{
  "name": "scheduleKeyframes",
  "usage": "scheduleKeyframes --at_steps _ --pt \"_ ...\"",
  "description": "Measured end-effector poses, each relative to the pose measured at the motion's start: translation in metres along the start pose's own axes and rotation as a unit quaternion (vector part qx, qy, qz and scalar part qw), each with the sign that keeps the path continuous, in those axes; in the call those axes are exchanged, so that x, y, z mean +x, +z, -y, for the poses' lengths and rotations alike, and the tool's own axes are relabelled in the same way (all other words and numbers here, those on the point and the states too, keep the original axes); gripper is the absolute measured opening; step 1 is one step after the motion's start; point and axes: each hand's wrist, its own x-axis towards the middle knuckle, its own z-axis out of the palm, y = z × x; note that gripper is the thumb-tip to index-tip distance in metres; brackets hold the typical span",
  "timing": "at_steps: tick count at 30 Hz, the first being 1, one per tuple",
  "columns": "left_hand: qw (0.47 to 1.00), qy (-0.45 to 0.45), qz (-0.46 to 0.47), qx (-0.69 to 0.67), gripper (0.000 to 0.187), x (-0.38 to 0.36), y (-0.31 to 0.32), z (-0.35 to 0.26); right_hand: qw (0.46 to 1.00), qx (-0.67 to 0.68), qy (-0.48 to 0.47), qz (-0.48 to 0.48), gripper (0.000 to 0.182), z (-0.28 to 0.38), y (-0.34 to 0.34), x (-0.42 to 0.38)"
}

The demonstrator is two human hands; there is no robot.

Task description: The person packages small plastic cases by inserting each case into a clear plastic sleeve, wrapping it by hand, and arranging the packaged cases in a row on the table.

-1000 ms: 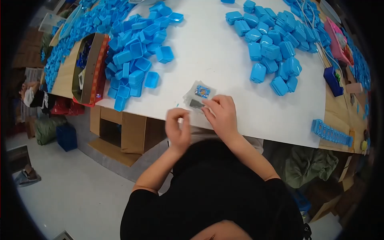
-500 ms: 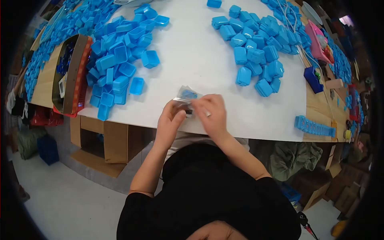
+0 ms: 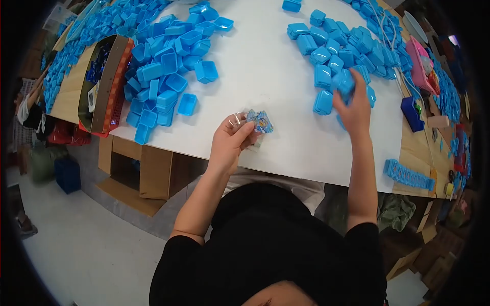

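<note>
1. Head view, hands: the hands are well apart. The left hand (image 3: 227,143) pinches the packet (image 3: 262,122) between thumb and fingers, near the middle of the table's near edge. The right hand (image 3: 356,109) reaches over the right pile (image 3: 352,48), thumb and fingers around a blurred box (image 3: 343,81); whether the grip is closed, cannot tell.
2. Head view, layout: open trays (image 3: 168,64) lie heaped toward the table's (image 3: 255,66) left edge. A row (image 3: 408,174) of blue pieces stands at the near right corner.
3. Step in hand (judged): picking a box with the right hand while the left keeps the packet ready.
4. Next move (judged): calls for a firm grip on the box sides, a lift clear of neighbouring boxes, and a steady left hand.
5. Difference from the earlier frame: the hands were together at the packet; now only the left holds it, and the right is at the pile. The trays look unchanged.
</note>
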Motion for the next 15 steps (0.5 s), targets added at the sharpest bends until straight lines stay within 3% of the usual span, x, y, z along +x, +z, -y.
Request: scheduleKeyframes --at_steps 1,3,6,8,9,10,11,13,15 --pt "0.999 0.011 -0.026 0.033 0.031 -0.001 -0.003 0.001 0.986 0.11 0.123 0.028 0.055 0.022 -0.007 -0.021" --pt "0.999 0.003 -0.034 0.027 0.031 0.002 -0.007 0.002 0.989 0.016 0.035 0.14 0.057 0.031 0.01 -0.068" --pt "0.999 -0.018 -0.038 0.009 0.03 0.008 -0.009 0.005 0.975 -0.049 0.074 0.201 0.06 0.052 0.019 -0.085" --pt "0.999 -0.02 -0.034 0.017 0.029 0.008 -0.01 0.007 0.991 -0.111 -0.079 0.001 0.065 0.069 0.015 -0.077" --pt "0.999 -0.023 -0.03 0.024 0.028 0.007 -0.01 0.009 0.991 -0.113 -0.078 -0.002 0.065 0.082 0.021 -0.077" --pt "0.999 -0.025 -0.024 0.031 0.028 0.006 -0.008 0.01 0.997 0.071 0.003 0.034 0.064 0.098 0.029 -0.08" --pt "0.999 -0.027 -0.017 0.038 0.027 0.005 -0.007 0.011 0.962 0.253 0.082 0.067 0.062 0.111 0.035 -0.079" --pt "0.999 -0.046 -0.02 -0.013 0.023 0.0 -0.006 0.001 0.854 0.381 0.272 0.226 0.059 0.125 0.045 -0.066" --pt "0.998 -0.014 -0.042 -0.044 0.021 -0.001 -0.038 -0.009 0.875 0.326 0.253 0.253 0.057 0.124 0.059 -0.06"
